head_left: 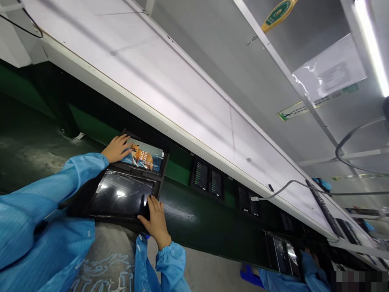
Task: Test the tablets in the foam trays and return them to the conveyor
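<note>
A black tray (161, 178) in front of me carries two tablets side by side. On the far one, a lit tablet (155, 157), the screen shows a fox-like animal and the clock digits 06 49. The nearer, dark tablet (121, 192) has a black glossy screen with lamp reflections. My left hand (117, 149) lies on the left end of the lit tablet, fingers spread. With fingers stretched out, my right hand (156, 221) rests at the right edge of the dark tablet; its fingertips touch the screen's border.
The tray stands on a dark green bench (188, 219) under a long white shelf (182, 93). Along the bench are more trays with tablets (200, 175). A grey cable (282, 188) hangs over the shelf edge. Lower right, a co-worker's blue sleeve (313, 269) reaches beside other tablets.
</note>
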{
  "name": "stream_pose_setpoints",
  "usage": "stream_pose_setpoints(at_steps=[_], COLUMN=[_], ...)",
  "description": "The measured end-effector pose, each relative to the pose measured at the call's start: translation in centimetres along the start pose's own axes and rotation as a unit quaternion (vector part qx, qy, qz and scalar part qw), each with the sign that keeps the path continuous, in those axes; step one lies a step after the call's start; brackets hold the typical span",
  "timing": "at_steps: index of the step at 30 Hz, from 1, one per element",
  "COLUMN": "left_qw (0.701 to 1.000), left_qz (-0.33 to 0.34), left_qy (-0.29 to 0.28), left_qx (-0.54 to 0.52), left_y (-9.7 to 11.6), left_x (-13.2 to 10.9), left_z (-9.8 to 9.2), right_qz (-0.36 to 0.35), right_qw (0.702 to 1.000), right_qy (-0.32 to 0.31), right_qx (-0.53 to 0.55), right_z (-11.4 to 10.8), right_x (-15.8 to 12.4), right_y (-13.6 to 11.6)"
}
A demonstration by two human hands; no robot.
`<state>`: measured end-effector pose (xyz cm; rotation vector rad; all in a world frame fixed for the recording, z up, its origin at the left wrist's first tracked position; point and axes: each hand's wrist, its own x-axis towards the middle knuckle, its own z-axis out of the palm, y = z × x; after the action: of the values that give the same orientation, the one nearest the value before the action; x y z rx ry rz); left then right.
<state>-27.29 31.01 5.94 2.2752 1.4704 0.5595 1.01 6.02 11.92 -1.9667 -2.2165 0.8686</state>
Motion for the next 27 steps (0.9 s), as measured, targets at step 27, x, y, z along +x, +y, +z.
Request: stream_pose_setpoints(at_steps=[27], left_qw=[0.989], left_qz=[0.009], left_qy=[0.143], left_qx=[-0.031], left_y=[1.8], left_x=[-13.3], left_z=[1.0], right_qz=[-0.159], right_qw=[0.985], right_qy=[0.064], right_qx=[-0.029], right_z=[1.0], right_x=[7.2], right_y=[-7.6])
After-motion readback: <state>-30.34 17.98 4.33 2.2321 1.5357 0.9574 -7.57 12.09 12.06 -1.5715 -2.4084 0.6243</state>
